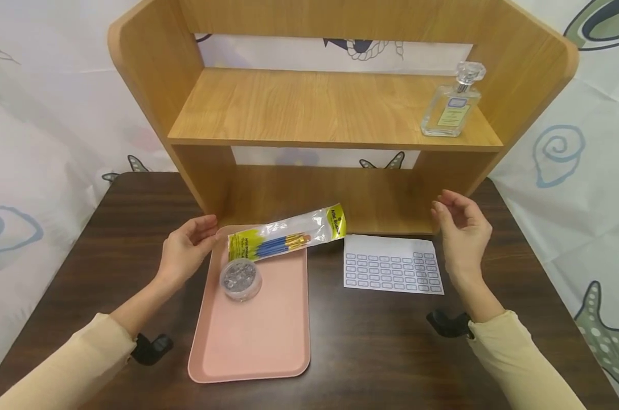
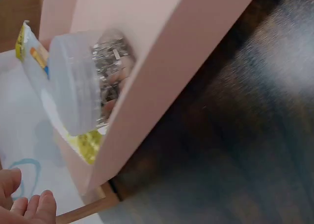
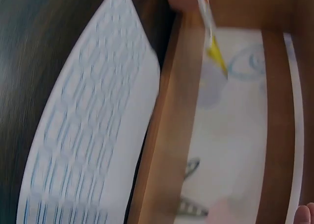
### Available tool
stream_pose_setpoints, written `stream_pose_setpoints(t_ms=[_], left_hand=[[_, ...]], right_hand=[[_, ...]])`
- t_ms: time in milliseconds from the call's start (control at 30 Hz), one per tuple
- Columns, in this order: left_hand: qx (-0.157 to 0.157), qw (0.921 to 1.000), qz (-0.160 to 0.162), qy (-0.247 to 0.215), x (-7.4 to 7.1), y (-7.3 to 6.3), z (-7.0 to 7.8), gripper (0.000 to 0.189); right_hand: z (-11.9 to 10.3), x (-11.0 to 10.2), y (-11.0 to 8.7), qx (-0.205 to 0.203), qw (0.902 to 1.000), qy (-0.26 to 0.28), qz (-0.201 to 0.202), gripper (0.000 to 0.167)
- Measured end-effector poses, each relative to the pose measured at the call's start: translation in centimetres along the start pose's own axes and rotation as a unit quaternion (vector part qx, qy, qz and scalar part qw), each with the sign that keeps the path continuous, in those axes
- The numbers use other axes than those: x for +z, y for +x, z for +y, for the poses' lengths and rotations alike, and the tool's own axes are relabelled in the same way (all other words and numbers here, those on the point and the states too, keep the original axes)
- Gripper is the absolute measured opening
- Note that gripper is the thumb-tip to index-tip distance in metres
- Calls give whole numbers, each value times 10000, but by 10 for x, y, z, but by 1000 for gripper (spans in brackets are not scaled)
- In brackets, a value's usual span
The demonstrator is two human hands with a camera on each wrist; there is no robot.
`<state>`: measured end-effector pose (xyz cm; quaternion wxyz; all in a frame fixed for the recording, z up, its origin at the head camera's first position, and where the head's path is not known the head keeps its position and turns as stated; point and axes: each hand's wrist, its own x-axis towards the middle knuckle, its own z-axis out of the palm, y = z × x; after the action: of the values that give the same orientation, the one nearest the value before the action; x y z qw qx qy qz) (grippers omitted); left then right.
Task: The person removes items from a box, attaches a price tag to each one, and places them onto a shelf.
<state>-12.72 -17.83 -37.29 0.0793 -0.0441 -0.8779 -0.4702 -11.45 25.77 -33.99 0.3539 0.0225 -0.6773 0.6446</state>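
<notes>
My left hand (image 1: 185, 250) hovers by the upper left corner of a pink tray (image 1: 258, 341), fingers loosely bent and thumb apart; in the left wrist view its fingers (image 2: 45, 207) hold nothing. On the tray sit a round clear tub (image 1: 241, 280) of small silvery pieces and a plastic packet of artist brushes (image 1: 283, 236), whose far end sticks out past the rim. To the right lies a sheet of small labels (image 1: 391, 270). Beyond its right edge my right hand (image 1: 463, 233) is raised, fingers loosely bent, with nothing visible in them.
A wooden shelf unit (image 1: 309, 108) stands at the back of the dark table (image 1: 371, 353). On its upper shelf, at the right, stands a glass perfume bottle (image 1: 450, 111) with a faceted stopper and a label. A patterned white cloth (image 1: 48, 142) hangs behind.
</notes>
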Motion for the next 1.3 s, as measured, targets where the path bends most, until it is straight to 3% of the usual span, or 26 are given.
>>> stream_pose_setpoints(t_ms=[167, 367, 733, 933, 1167, 1300], left_hand=[[-220, 9997, 26, -129, 3, -1, -11, 39], [-450, 9990, -54, -48, 3, -2, -20, 40], [-729, 9969, -287, 92, 4, -1, -25, 41], [-726, 9966, -278, 269, 6, 0, -23, 39], [-770, 9949, -355, 545, 6, 1, -23, 38], [-824, 9938, -403, 637, 5, 0, -23, 38]], right_hand=[[-2, 28, -20, 81, 9955, -483, -805, 22], [-4, 64, -47, 446, 9815, -503, -1795, 23], [-9, 118, -84, 762, 9384, -584, -3318, 29], [-5, 137, -99, 726, 9188, -576, -3836, 32], [-3, 154, -110, 984, 8845, -574, -4524, 38], [-2, 162, -114, 1062, 8707, -570, -4767, 40]])
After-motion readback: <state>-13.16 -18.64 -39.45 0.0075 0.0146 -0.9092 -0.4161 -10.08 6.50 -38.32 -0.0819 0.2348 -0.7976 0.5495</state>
